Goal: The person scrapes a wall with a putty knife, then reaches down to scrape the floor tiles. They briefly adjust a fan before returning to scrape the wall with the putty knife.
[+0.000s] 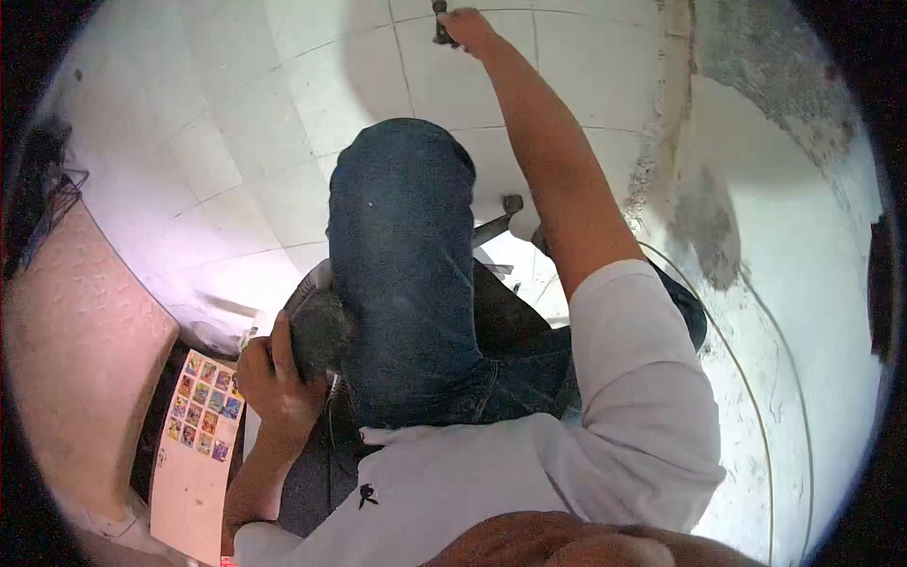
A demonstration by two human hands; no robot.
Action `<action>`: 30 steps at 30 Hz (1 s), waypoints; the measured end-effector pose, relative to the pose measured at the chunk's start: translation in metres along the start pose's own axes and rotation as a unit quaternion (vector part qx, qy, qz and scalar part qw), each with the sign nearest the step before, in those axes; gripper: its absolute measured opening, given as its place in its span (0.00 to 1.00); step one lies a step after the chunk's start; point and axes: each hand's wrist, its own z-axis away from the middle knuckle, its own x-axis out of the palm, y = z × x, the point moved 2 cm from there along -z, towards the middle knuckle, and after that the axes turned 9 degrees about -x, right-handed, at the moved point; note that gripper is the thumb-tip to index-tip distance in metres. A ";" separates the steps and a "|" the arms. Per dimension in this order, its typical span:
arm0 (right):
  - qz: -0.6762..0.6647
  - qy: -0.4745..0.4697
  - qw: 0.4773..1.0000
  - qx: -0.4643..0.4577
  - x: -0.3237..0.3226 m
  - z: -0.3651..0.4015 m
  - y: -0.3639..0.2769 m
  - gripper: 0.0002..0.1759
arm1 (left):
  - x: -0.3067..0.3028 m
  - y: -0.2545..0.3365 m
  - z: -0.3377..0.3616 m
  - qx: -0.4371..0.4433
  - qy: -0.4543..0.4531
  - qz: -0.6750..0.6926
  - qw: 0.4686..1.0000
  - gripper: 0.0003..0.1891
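1. Head view: pale tiles (227,151), grey-stained ground (709,227) rightward, stickered board (194,487) lower left.
2. Right grip (453,30), closed around a dark tool (440,36), top centre, over tiles.
3. Left hand (283,383) touches a dark lump (319,331); can't tell if clasped.

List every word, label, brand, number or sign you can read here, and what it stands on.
No words or numbers can be read.
Shirt: a small dark rabbit-shaped emblem, no letters legible.
Board: rows of small coloured pictures; any print is too small.
Tool in the right hand: no marking legible.
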 end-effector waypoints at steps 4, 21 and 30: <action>-0.055 -0.116 0.970 0.206 0.010 0.126 -0.012 0.20 | -0.003 0.000 -0.009 -0.009 -0.019 -0.007 1.000 0.47; -0.323 0.245 0.847 0.344 -0.121 0.131 0.073 0.14 | 0.002 0.006 -0.009 -0.002 0.009 -0.003 1.000 0.40; -0.376 0.111 0.880 0.267 -0.029 0.234 0.087 0.16 | -0.004 0.006 -0.021 0.001 0.020 0.010 1.000 0.40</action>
